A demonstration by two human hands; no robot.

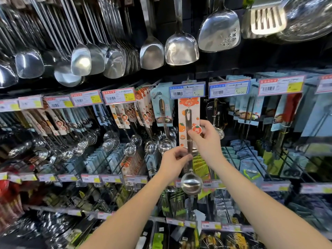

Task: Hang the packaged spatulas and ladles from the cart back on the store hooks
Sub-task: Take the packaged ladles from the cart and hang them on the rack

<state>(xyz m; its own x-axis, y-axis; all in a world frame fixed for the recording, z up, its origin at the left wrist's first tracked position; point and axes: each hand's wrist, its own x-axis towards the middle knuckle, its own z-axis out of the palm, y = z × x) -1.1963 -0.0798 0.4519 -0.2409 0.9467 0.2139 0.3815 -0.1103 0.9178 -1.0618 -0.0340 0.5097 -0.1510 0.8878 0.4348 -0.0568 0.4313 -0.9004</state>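
Gripping the handle of the packaged ladle [191, 184], the left hand [173, 161] curls its fingers [181, 153] round it below the card [183, 114]. The right hand [206, 139] pinches the card's right edge, under a blue price tag [187, 90].

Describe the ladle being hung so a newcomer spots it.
Below the bare steel spatulas, find the blue-bordered price tag marked 7.20. Directly under it is the ladle on a white card printed with oranges, the only one held: left hand on its handle, right hand pinching the card.
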